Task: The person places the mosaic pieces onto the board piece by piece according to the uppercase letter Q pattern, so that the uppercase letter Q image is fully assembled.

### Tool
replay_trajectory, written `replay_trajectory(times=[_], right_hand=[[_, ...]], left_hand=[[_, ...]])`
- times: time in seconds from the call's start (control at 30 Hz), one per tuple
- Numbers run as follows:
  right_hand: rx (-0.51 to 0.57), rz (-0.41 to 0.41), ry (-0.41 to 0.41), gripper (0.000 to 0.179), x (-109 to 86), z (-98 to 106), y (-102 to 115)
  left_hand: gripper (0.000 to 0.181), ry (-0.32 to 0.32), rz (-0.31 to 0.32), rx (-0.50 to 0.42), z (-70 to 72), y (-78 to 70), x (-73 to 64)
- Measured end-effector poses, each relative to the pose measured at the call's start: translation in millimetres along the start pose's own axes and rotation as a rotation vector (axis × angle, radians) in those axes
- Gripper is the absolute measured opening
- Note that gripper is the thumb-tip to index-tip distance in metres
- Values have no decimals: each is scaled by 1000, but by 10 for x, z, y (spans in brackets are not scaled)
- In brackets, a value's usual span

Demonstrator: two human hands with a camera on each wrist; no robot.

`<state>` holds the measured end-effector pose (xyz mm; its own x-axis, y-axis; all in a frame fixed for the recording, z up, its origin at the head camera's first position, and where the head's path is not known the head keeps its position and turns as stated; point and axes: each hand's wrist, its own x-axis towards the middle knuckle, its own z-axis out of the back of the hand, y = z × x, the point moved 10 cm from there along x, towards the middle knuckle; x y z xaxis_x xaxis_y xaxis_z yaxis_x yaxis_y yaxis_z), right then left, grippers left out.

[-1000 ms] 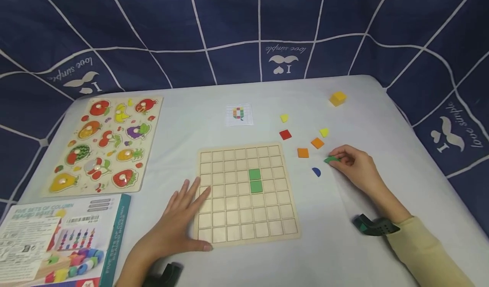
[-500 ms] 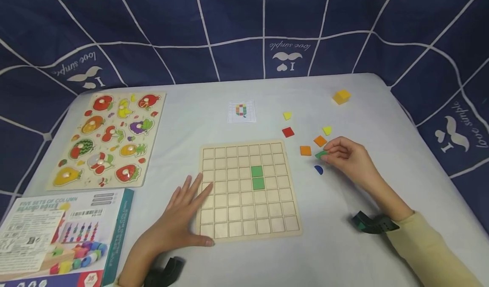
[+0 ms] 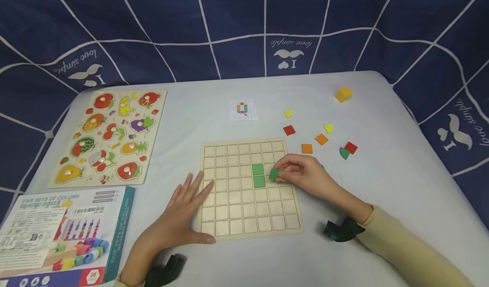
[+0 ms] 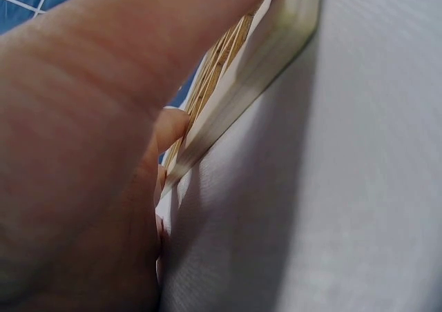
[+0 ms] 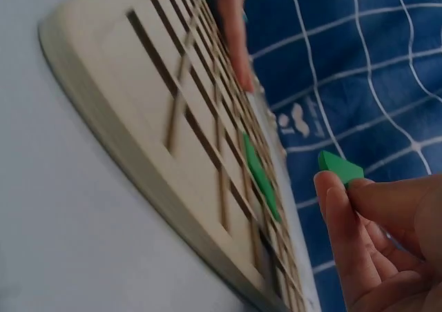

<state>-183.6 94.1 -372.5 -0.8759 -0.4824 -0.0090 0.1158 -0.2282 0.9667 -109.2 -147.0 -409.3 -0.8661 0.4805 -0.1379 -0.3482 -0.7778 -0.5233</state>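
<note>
A square wooden grid board [image 3: 236, 212] lies on the table, and two green square tiles [image 3: 258, 175] sit one behind the other in its cells. My left hand [image 3: 173, 221] rests at the board's left side with fingers spread, fingertips over the edge and thumb at the near corner. Thumb and fingers of my right hand [image 3: 305, 175] pinch a green tile [image 5: 340, 167] above the board's right part, just right of the placed tiles. In the left wrist view my thumb lies against the board's side [image 4: 242, 91].
Orange squares [image 3: 307, 148], red squares [image 3: 289, 130], yellow pieces [image 3: 288, 113] and a green quarter-round piece [image 3: 344, 153] lie to the right. A small pattern card [image 3: 248, 115] is behind the board, a yellow block [image 3: 343, 94] at back right. Left stand a fruit puzzle [image 3: 126, 157] and a box [image 3: 124, 219].
My right hand has carried the green tile leftward from among the loose pieces to over the board. A red square and green quarter-round piece are now uncovered. My left hand stays at the board.
</note>
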Motion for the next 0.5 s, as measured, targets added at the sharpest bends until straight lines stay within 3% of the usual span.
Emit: replay_trajectory(times=[0.2, 0.5], right_hand=[[-55, -21, 40, 14, 23, -262, -110], [-177, -1, 71, 12, 15, -415, -118]], left_hand=[[127, 1, -2, 4, -3, 0, 0], [127, 14, 0, 22, 4, -15, -9]])
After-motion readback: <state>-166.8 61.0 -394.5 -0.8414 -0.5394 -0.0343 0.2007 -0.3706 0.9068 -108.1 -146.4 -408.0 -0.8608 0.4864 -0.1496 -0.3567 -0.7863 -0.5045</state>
